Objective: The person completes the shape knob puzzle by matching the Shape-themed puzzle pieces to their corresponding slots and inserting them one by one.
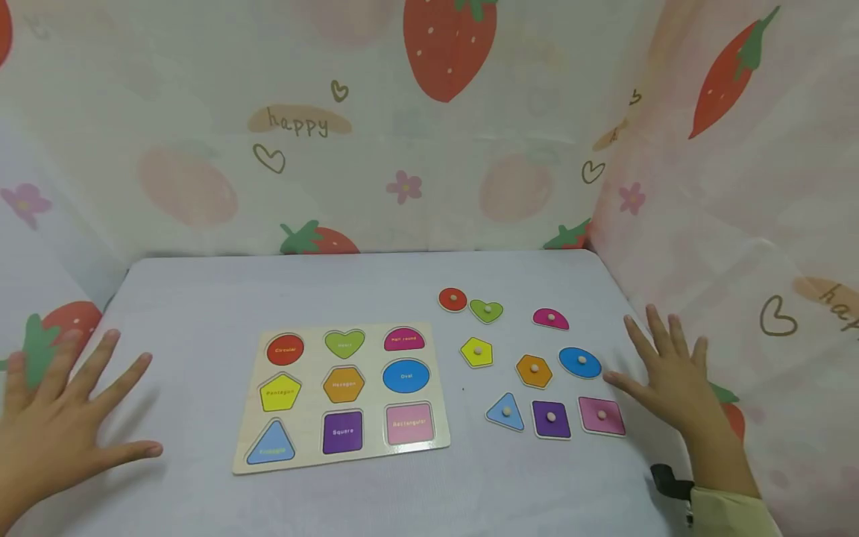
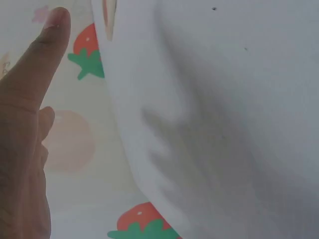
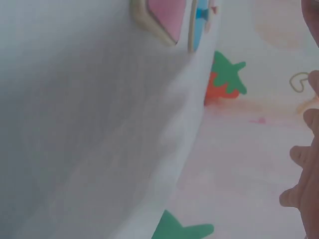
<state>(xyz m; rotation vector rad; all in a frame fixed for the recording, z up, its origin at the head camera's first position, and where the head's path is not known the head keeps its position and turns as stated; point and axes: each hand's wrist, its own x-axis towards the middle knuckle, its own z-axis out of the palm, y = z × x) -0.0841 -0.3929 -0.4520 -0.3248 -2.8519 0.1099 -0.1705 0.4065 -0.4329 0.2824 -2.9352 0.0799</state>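
My left hand [image 1: 63, 418] is spread with straight fingers over the table's left side and holds nothing. On the right, my right hand [image 1: 678, 380] is also spread and bare, its thumb close to the blue oval piece [image 1: 580, 362]. A wooden shape puzzle board [image 1: 309, 440] lies left of centre, with printed, labelled shapes. Loose knobbed pieces lie right of it: a red circle [image 1: 452, 300], green heart [image 1: 486, 310], magenta half round [image 1: 551, 319], yellow pentagon [image 1: 476, 352], orange hexagon [image 1: 534, 371], blue triangle [image 1: 506, 412], purple square [image 1: 551, 420] and pink rectangle [image 1: 602, 415].
The white table [image 1: 194, 298] is enclosed at the back and sides by strawberry-print cloth [image 1: 403, 149]. A black strap-like item [image 1: 671, 481] sits at my right wrist, beside a pale sleeve [image 1: 731, 514].
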